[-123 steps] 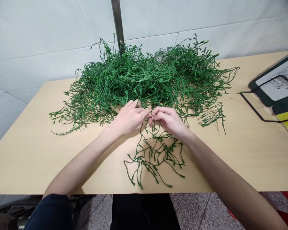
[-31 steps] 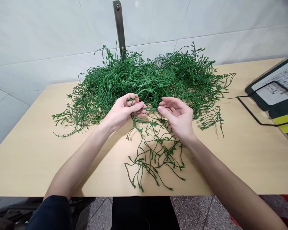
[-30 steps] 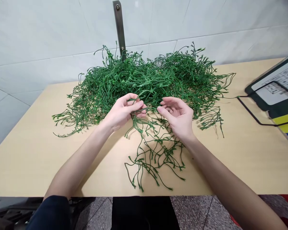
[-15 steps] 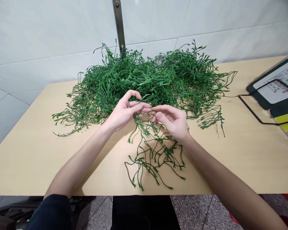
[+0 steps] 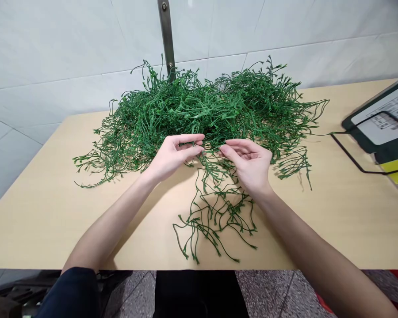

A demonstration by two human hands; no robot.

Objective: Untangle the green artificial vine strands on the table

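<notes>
A large tangled heap of green artificial plant stems point(image 5: 199, 106) with small tufted tips lies along the back of the table. In front of it, my left hand point(image 5: 177, 154) pinches part of a thin green stem between thumb and fingers. My right hand point(image 5: 250, 163) pinches the same strand a short way to the right, thumb against forefinger. Short stems hang from the strand below and between my hands. Nearer me, a looser bunch of green stems point(image 5: 215, 221) spreads over the tabletop. Fingers hide the exact gripping spots.
The pale wooden table point(image 5: 36, 212) stands against a tiled wall point(image 5: 69, 53). A metal bar point(image 5: 167, 39) runs up the wall behind the heap. On the right are a black wire frame point(image 5: 348, 154) and a dark box with a white label point(image 5: 381, 119).
My hands have drawn apart, the right one shifting to the right. The left forefinger has come down toward the thumb. The strand between them now shows stretched across the gap.
</notes>
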